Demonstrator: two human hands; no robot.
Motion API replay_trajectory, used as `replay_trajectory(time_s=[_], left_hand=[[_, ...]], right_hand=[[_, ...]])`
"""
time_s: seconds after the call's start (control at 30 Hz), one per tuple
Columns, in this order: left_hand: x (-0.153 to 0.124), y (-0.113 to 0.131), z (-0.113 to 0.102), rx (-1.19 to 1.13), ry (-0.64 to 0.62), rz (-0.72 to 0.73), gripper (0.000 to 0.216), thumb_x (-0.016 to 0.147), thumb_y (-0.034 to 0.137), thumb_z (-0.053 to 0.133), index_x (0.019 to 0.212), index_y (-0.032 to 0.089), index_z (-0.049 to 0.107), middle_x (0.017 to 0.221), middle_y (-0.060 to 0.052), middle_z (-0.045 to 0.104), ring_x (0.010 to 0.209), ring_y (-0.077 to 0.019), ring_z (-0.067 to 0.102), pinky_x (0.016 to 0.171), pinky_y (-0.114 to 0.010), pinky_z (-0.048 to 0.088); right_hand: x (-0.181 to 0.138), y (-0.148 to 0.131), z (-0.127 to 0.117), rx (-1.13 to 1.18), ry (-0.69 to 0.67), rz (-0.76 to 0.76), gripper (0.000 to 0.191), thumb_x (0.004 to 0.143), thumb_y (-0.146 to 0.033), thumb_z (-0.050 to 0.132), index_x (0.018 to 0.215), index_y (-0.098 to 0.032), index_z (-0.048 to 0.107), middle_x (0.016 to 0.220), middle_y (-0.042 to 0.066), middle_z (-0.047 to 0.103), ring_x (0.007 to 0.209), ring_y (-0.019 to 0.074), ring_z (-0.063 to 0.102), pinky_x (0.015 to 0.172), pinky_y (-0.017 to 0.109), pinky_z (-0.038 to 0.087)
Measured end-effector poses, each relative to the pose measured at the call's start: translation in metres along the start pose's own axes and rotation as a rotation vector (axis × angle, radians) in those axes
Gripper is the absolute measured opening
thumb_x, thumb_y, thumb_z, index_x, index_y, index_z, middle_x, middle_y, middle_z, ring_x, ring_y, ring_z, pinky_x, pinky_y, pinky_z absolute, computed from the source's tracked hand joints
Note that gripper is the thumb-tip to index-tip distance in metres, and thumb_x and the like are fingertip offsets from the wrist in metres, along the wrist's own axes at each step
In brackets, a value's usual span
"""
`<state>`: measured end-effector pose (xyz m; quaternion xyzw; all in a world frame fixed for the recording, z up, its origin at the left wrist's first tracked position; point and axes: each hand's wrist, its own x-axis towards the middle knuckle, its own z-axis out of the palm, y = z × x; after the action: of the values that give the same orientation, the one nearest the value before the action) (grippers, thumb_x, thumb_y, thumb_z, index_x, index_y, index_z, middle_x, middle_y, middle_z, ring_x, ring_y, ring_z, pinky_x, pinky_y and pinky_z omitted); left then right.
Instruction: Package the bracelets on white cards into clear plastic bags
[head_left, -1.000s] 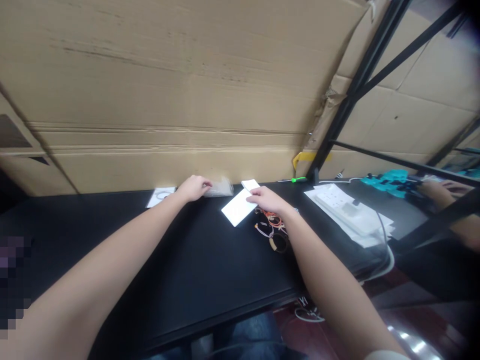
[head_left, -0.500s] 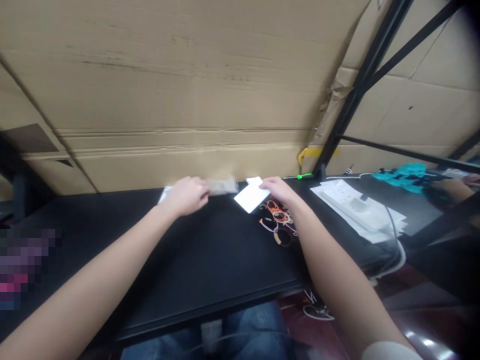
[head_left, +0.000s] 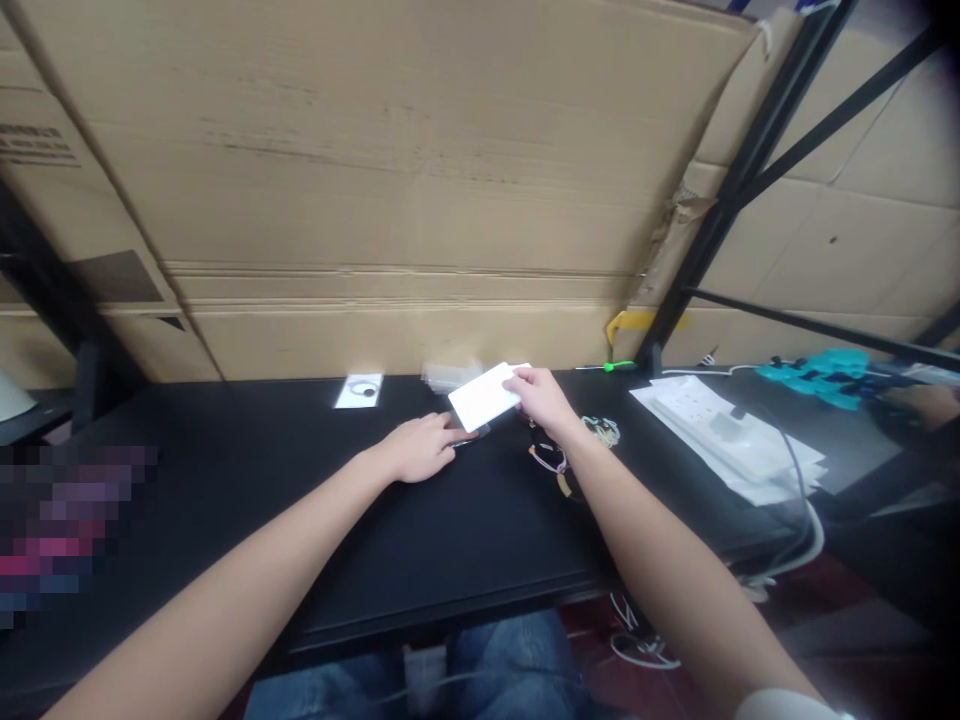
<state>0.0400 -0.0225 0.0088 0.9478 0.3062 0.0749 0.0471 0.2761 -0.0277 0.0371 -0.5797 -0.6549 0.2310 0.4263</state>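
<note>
1. While the right hand (head_left: 541, 396) clamps the right end of a flat white card (head_left: 482, 397), the card sits tilted just above the far-middle part of the black worktop (head_left: 187, 450). The hand's fingers wrap over the card's edge.
2. The left hand (head_left: 417, 448) lies open and flat, its fingers together and pointing right, with the fingertips just beside the card's near corner. It holds nothing that I can see.
3. Near the far edge, a clear plastic bag (head_left: 450, 374) lies just behind the card, and a small white card with a thin cable loop (head_left: 360, 390) lies farther left.
4. A tangle of thin coloured cords (head_left: 556, 462) lies just right of the right wrist. Farther right are white papers (head_left: 720, 436) and a green-handled screwdriver (head_left: 619, 366).
5. The card is gripped only at one end, so it could tip or slip if the hand loosens. A dropped corner could catch the cords or knock the bag.
6. The right hand hides part of the card, and the card hides the area beneath it. A small dark object at its near corner is too small to identify. The bag's contents are hard to make out, and I cannot tell whether the left palm touches the worktop.
</note>
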Motion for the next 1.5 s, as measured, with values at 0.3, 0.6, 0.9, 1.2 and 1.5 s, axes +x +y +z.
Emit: replay_trajectory(time_s=[0.3,0.6,0.9,1.2,1.5], left_hand=[[-0.013,0.002,-0.004,-0.039,0.006,0.035,0.045,0.088,0.024,0.040,0.130,0.039,0.050,0.104,-0.003,0.056,0.093,-0.0193,0.052,0.078,-0.030,0.042],[-0.018,-0.004,-0.003,-0.214,0.099,-0.007,0.030,0.088,0.032,0.046,0.114,0.030,0.063,0.099,-0.002,0.059,0.086,-0.0175,0.056,0.075,-0.030,0.043],[-0.009,-0.016,0.009,-0.154,0.275,-0.209,0.081,0.070,0.063,0.061,0.138,0.024,0.039,0.134,-0.011,0.049,0.121,-0.0343,0.042,0.096,-0.051,0.035],[-0.010,-0.008,0.004,-0.191,0.354,-0.157,0.074,0.070,0.054,0.066,0.133,0.025,0.042,0.123,-0.008,0.051,0.110,-0.0288,0.049,0.090,-0.045,0.042],[-0.008,0.006,-0.003,-0.066,0.410,-0.123,0.073,0.072,0.049,0.067,0.136,0.028,0.038,0.131,-0.006,0.050,0.114,-0.0310,0.046,0.094,-0.047,0.037]], right_hand=[[0.002,0.015,-0.013,-0.333,-0.029,0.152,0.023,0.073,-0.033,0.049,0.061,-0.017,0.060,0.054,0.004,0.057,0.050,0.0145,0.051,0.051,0.027,0.034],[0.003,0.023,-0.005,-0.416,-0.216,0.133,0.030,0.072,-0.039,0.054,0.051,-0.017,0.051,0.051,0.001,0.050,0.047,0.0111,0.041,0.048,0.028,0.026],[-0.002,0.016,-0.002,-0.232,-0.278,0.087,0.035,0.076,-0.045,0.057,0.054,-0.018,0.050,0.052,-0.001,0.049,0.048,0.0107,0.039,0.049,0.027,0.027],[-0.002,0.012,0.006,0.002,-0.276,0.065,0.034,0.077,-0.047,0.058,0.061,-0.017,0.058,0.057,0.001,0.055,0.053,0.0118,0.044,0.052,0.027,0.032],[-0.014,-0.006,0.021,0.018,-0.337,-0.054,0.034,0.075,-0.045,0.062,0.059,-0.018,0.049,0.054,-0.004,0.044,0.050,0.0093,0.036,0.050,0.025,0.026]])
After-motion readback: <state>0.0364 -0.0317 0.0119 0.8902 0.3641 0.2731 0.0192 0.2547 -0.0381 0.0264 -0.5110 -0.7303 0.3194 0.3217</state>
